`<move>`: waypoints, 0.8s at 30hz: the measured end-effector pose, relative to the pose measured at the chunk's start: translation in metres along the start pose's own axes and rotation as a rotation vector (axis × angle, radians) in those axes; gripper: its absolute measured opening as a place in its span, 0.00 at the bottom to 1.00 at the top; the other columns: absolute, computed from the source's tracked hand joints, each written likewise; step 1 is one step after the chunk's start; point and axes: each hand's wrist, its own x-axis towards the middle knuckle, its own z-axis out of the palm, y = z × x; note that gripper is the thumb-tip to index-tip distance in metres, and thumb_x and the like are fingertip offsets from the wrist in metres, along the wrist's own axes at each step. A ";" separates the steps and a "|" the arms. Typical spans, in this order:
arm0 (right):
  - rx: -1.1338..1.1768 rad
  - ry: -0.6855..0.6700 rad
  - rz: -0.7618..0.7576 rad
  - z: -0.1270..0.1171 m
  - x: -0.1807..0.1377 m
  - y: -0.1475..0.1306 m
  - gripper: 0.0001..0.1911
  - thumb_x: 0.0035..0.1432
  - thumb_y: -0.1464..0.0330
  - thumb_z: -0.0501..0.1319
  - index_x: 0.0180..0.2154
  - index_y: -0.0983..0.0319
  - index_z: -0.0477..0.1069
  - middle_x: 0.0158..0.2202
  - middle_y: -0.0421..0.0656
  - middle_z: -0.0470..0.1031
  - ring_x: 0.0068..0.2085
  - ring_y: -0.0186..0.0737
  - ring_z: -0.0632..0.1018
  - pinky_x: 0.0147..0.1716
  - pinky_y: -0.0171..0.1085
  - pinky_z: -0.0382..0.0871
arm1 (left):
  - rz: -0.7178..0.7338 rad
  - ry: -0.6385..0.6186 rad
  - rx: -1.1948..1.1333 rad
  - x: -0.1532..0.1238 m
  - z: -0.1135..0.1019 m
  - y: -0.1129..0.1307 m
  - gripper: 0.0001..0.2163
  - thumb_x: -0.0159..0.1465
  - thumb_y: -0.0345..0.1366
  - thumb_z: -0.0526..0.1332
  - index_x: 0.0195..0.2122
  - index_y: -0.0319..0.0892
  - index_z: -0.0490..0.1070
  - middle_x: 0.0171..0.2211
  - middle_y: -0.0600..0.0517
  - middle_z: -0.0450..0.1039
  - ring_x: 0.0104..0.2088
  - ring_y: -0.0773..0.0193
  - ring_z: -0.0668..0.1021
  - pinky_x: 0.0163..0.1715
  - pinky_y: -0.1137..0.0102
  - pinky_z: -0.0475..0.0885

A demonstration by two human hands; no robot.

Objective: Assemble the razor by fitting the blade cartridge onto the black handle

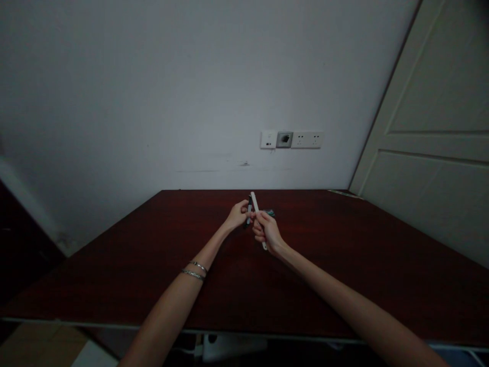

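Clamping black-and-grey pen-like object [249,207] in fingers of left hand [237,215], long white stick [254,201] in fingers of right hand [269,232], above dark-red wooden counter [244,290]. Possibly risking knocking object loose by bumping with stick.

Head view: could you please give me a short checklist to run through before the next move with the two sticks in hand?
1. White stick secure in the right hand: ok, fingers close around its lower part.
2. Dark stick held by the left hand: ok, it sits upright at the fingers.
3. Sticks apart at their tops: cannot tell, they come very near each other.
4. Small item behind the right hand identified: cannot tell, it is partly hidden.
5. Bracelets away from both sticks: ok, they sit back on the left forearm.
6. Light good enough for fine detail: not ok, the picture is dim.
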 end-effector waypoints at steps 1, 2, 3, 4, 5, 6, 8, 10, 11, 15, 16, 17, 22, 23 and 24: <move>0.005 0.005 -0.014 0.001 0.000 0.000 0.16 0.46 0.57 0.62 0.29 0.59 0.58 0.14 0.28 0.52 0.13 0.21 0.49 0.11 0.24 0.37 | 0.012 -0.005 0.012 0.000 -0.001 0.000 0.08 0.49 0.27 0.60 0.31 0.37 0.64 0.17 0.61 0.62 0.15 0.77 0.64 0.16 0.81 0.57; 0.006 0.011 -0.022 0.002 0.001 0.000 0.17 0.46 0.57 0.62 0.29 0.59 0.57 0.14 0.28 0.52 0.13 0.21 0.49 0.11 0.24 0.37 | 0.024 -0.008 0.021 0.000 -0.001 0.000 0.08 0.49 0.27 0.60 0.31 0.37 0.64 0.17 0.61 0.61 0.15 0.77 0.63 0.16 0.81 0.57; 0.001 0.014 -0.019 0.003 0.001 0.000 0.17 0.46 0.57 0.62 0.29 0.59 0.58 0.14 0.28 0.52 0.13 0.22 0.49 0.11 0.24 0.37 | 0.032 -0.005 0.028 0.000 -0.002 0.001 0.08 0.48 0.26 0.59 0.30 0.37 0.64 0.17 0.62 0.60 0.15 0.78 0.63 0.16 0.81 0.56; -0.009 0.012 -0.004 0.003 0.000 0.000 0.17 0.46 0.56 0.62 0.29 0.59 0.58 0.14 0.28 0.52 0.13 0.22 0.49 0.11 0.23 0.37 | 0.034 0.001 0.031 0.000 -0.002 0.002 0.08 0.48 0.25 0.59 0.30 0.37 0.64 0.16 0.62 0.60 0.15 0.78 0.62 0.16 0.82 0.56; -0.020 0.008 0.014 0.003 0.000 0.000 0.17 0.46 0.56 0.62 0.29 0.59 0.58 0.14 0.28 0.52 0.12 0.22 0.49 0.11 0.23 0.37 | 0.030 0.005 0.029 0.000 -0.002 0.002 0.08 0.47 0.24 0.59 0.29 0.37 0.64 0.16 0.62 0.59 0.15 0.78 0.62 0.16 0.82 0.56; -0.028 0.003 0.025 0.002 0.000 0.000 0.17 0.46 0.56 0.62 0.29 0.59 0.59 0.14 0.28 0.52 0.12 0.22 0.49 0.11 0.23 0.37 | 0.022 0.009 0.022 0.000 -0.001 0.003 0.08 0.47 0.24 0.58 0.29 0.38 0.64 0.16 0.62 0.59 0.15 0.78 0.63 0.16 0.82 0.56; -0.025 0.000 0.012 0.000 0.000 0.000 0.16 0.46 0.57 0.62 0.29 0.59 0.59 0.14 0.28 0.52 0.12 0.22 0.49 0.11 0.23 0.37 | 0.009 0.003 0.005 -0.001 0.000 0.004 0.08 0.47 0.24 0.59 0.30 0.38 0.63 0.16 0.62 0.60 0.15 0.77 0.64 0.16 0.82 0.58; -0.015 0.011 -0.020 -0.002 0.000 0.002 0.16 0.46 0.57 0.62 0.29 0.59 0.58 0.14 0.28 0.53 0.12 0.21 0.49 0.11 0.24 0.37 | 0.000 -0.011 -0.008 -0.002 0.002 0.004 0.08 0.49 0.27 0.60 0.31 0.37 0.64 0.17 0.61 0.62 0.16 0.76 0.66 0.16 0.81 0.59; -0.014 0.016 -0.029 -0.003 -0.001 0.004 0.16 0.46 0.57 0.62 0.29 0.59 0.59 0.14 0.28 0.53 0.12 0.21 0.49 0.11 0.24 0.37 | -0.003 -0.016 -0.008 -0.002 0.002 0.004 0.08 0.49 0.27 0.60 0.31 0.37 0.64 0.17 0.60 0.63 0.16 0.76 0.66 0.16 0.81 0.60; -0.082 -0.015 -0.004 -0.009 0.000 0.010 0.16 0.47 0.55 0.61 0.32 0.60 0.63 0.15 0.29 0.54 0.12 0.22 0.49 0.10 0.25 0.39 | -0.042 -0.008 -0.006 0.001 -0.001 0.001 0.10 0.49 0.24 0.59 0.33 0.37 0.63 0.17 0.60 0.63 0.16 0.75 0.68 0.17 0.80 0.64; -0.118 -0.014 -0.032 -0.012 0.003 0.008 0.17 0.47 0.55 0.60 0.33 0.60 0.65 0.15 0.30 0.56 0.13 0.22 0.51 0.10 0.25 0.41 | -0.062 -0.001 -0.017 0.001 -0.002 0.000 0.10 0.50 0.24 0.59 0.34 0.38 0.63 0.18 0.60 0.64 0.16 0.74 0.70 0.18 0.79 0.66; -0.166 -0.008 -0.082 -0.016 0.007 0.003 0.17 0.48 0.55 0.60 0.34 0.61 0.66 0.17 0.31 0.58 0.13 0.23 0.53 0.11 0.26 0.44 | -0.089 0.003 -0.029 0.002 -0.004 0.000 0.09 0.51 0.24 0.58 0.34 0.38 0.63 0.19 0.59 0.66 0.17 0.73 0.71 0.19 0.78 0.67; -0.549 0.053 -0.340 -0.052 0.040 -0.045 0.18 0.47 0.56 0.60 0.34 0.63 0.73 0.20 0.36 0.64 0.18 0.27 0.61 0.16 0.30 0.53 | -0.267 -0.018 -0.005 0.001 -0.008 0.004 0.07 0.55 0.26 0.56 0.34 0.39 0.60 0.20 0.56 0.67 0.17 0.67 0.74 0.18 0.72 0.70; -0.681 0.057 -0.341 -0.060 0.046 -0.055 0.18 0.47 0.56 0.60 0.32 0.64 0.74 0.19 0.36 0.63 0.19 0.28 0.61 0.17 0.30 0.52 | -0.290 -0.029 0.004 0.000 -0.008 0.005 0.06 0.56 0.26 0.56 0.34 0.39 0.60 0.21 0.55 0.67 0.17 0.67 0.75 0.17 0.73 0.70; -0.810 0.053 -0.336 -0.067 0.051 -0.062 0.18 0.48 0.56 0.59 0.31 0.65 0.75 0.19 0.37 0.64 0.20 0.29 0.62 0.18 0.31 0.53 | -0.305 -0.040 0.011 -0.001 -0.007 0.006 0.06 0.56 0.26 0.55 0.33 0.39 0.60 0.21 0.55 0.68 0.18 0.66 0.75 0.17 0.73 0.70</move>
